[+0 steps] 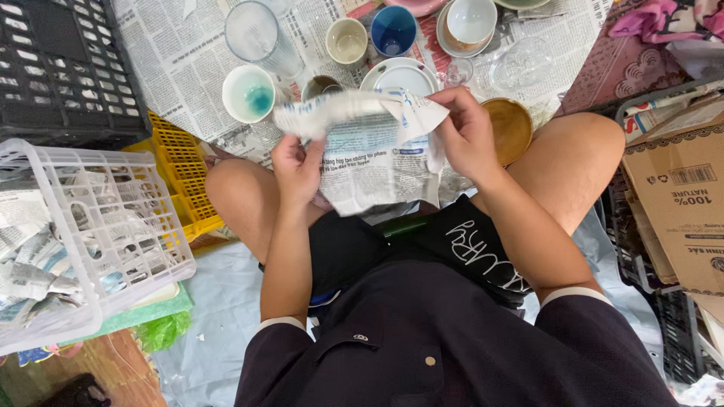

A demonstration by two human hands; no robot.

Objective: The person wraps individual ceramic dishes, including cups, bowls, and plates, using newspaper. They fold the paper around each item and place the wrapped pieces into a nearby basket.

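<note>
Two bare hands hold a crumpled sheet of newspaper [369,151] above the seated person's lap, between the knees. The left hand [296,167] grips the sheet's left edge with fingers curled shut on the paper, the thumb pressing on top; the right hand [466,136] pinches the upper right part, fingers bent closed around a fold. Whether something is wrapped inside the bundle cannot be told, since the paper covers whatever lies within. Just beyond the hands, crockery stands on spread newspaper: a white cup with a teal inside [249,93], a tall clear glass [256,34], a small cream cup [347,41], a blue cup [393,30] and a white saucer [400,75] whose near rim is hidden by the sheet. A brown wooden bowl [509,128] sits partly behind the right hand. At far left a white plastic basket [113,226] holds paper-wrapped bundles, their contents unseen, and is cut off by the frame edge. A cardboard box [679,203] at right is likewise cropped.
</note>
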